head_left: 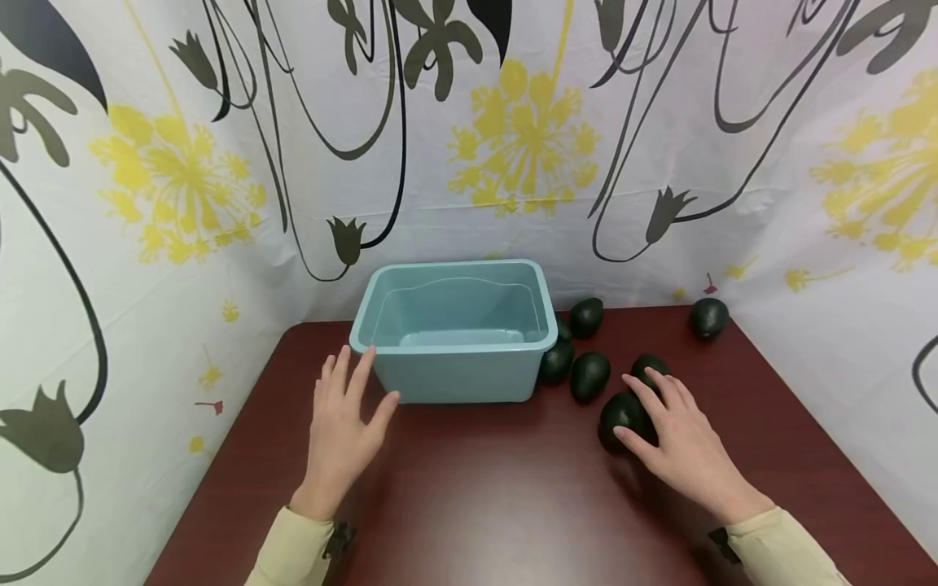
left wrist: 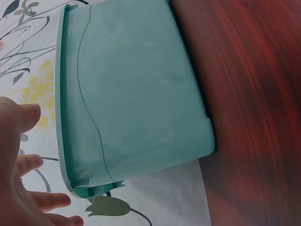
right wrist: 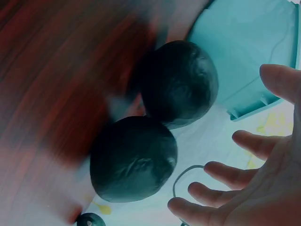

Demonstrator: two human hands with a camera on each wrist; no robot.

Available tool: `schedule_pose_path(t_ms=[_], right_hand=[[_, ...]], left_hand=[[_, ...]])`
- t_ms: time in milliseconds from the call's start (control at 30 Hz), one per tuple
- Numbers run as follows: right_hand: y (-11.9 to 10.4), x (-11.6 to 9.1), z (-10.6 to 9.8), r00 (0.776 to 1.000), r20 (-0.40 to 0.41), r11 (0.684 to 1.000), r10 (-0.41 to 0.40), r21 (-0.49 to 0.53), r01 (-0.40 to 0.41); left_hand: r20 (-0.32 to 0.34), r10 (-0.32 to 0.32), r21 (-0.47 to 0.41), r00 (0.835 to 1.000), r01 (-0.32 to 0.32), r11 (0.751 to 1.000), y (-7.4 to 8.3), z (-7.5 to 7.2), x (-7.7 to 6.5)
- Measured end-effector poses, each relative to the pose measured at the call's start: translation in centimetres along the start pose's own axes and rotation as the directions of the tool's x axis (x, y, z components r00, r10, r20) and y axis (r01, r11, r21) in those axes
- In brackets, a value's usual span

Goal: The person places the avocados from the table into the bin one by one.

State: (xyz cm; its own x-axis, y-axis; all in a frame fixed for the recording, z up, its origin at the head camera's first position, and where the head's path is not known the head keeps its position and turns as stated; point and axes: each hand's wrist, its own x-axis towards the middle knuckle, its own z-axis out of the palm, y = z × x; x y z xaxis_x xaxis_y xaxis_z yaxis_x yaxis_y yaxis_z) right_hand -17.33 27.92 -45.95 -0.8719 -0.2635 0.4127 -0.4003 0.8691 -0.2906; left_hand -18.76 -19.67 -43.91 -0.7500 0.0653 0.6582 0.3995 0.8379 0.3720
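Observation:
My left hand (head_left: 340, 439) is spread beside the front left corner of a light blue plastic bin (head_left: 462, 374), fingertips near its rim. In the left wrist view the fingers of that hand hold nothing. Over on the right, my right hand (head_left: 681, 443) hovers with parted fingers over a dark green avocado (head_left: 621, 422). Just behind that one lies another avocado (head_left: 648, 368), partly covered by the fingers. The right wrist view shows a gap between the hand's fingers and the nearest avocado (right wrist: 134, 160).
More avocados (head_left: 589, 377) sit along the bin's right side, one partly hidden by it. A lone avocado (head_left: 709, 317) lies at the table's far right corner. Flower-patterned cloth (head_left: 293, 187) hangs behind and beside the dark red wooden table (head_left: 469, 488).

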Motion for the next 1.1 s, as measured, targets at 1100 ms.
schedule_pose_path(t_ms=[1100], right_hand=[[2.3, -1.1, -0.2, 0.990, 0.005, 0.990, 0.138, 0.021, -0.138]], left_hand=[[-0.012, -0.424, -0.560, 0.906, 0.345, 0.753, -1.7, 3.3, 3.8]])
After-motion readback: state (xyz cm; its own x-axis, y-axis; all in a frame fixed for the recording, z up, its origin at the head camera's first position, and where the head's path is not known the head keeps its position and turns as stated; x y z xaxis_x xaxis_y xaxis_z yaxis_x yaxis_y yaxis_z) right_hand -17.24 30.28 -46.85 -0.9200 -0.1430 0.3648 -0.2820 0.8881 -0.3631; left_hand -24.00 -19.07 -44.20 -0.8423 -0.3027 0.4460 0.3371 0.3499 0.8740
